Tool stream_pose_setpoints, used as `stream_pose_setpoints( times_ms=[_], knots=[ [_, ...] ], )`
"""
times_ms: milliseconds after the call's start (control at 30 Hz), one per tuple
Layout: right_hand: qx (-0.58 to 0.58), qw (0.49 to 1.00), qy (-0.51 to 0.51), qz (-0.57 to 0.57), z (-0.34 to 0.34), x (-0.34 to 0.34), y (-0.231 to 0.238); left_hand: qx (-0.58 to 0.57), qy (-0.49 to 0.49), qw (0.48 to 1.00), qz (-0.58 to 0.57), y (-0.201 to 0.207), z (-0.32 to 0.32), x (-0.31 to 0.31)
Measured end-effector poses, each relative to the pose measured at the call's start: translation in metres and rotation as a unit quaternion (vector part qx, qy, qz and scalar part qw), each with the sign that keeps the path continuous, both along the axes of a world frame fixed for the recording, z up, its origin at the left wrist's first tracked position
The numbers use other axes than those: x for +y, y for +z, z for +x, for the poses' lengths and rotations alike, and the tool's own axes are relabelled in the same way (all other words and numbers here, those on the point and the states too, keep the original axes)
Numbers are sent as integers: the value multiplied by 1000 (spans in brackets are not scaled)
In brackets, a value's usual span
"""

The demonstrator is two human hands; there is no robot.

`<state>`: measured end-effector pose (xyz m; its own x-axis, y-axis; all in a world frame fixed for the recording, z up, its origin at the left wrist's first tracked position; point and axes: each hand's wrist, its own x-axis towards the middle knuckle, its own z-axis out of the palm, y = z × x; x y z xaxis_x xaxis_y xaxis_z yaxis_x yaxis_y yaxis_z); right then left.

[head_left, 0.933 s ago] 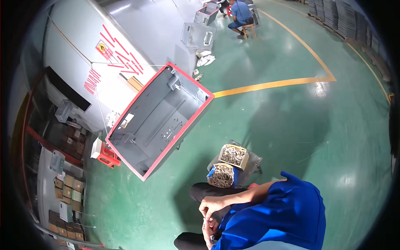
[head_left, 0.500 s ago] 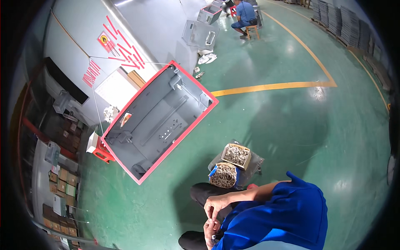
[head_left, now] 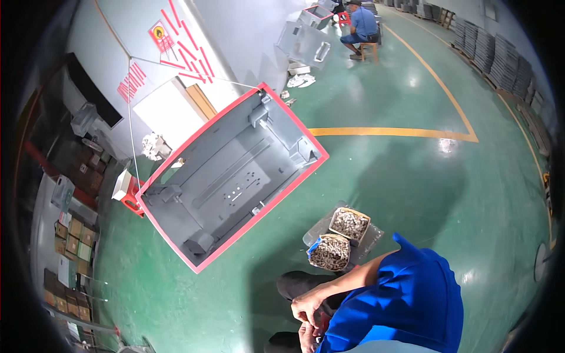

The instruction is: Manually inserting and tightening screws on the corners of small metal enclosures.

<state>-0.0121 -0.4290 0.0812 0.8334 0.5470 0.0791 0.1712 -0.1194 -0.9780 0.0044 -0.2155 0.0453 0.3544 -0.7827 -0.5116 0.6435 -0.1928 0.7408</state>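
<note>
My right hand [head_left: 307, 306] and my left hand [head_left: 306, 337] meet low in front of my blue shirt, above my dark-trousered knees. The fingers of both are pinched together, fingertips close to each other. Whatever sits between them is too small or hidden to name. Beyond my right forearm, two open boxes hold many small pale and brownish pieces: a tan-edged box [head_left: 366, 226] and a blue-and-tan one [head_left: 315, 246] nearer to me. Clear plastic lies under them. Ahead, a large grey open shell [head_left: 226, 159] with a red rim stands tilted, with cords at two corners.
A red stool [head_left: 130, 199] with a white box stands beside the shell's left corner. Stacked cartons [head_left: 73, 238] line the left side. Farther off, a person in blue [head_left: 363, 26] sits on a wooden stool near grey bins [head_left: 303, 42]. A yellow line [head_left: 394, 132] crosses the green floor.
The view has shifted, so the shell and the boxes sit differently in the picture. My hands stay together, fingers still pinched; the right hand now bends more over the left.
</note>
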Motion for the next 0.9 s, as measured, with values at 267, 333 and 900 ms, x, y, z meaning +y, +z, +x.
stream_pose_setpoints(
  times_ms=[267, 333, 900],
  knots=[
    [-13, 1000, 5, -18, 7, 17, -39, 31, 69, 996, -54, -18, -28, -12],
    [25, 999, -21, -30, -2, 15, -33, 49, 126, 989, -66, -17, -35, 0],
    [101, 990, -102, -9, -18, 24, -57, 35, 164, 982, -89, -54, -40, 6]
  ],
)
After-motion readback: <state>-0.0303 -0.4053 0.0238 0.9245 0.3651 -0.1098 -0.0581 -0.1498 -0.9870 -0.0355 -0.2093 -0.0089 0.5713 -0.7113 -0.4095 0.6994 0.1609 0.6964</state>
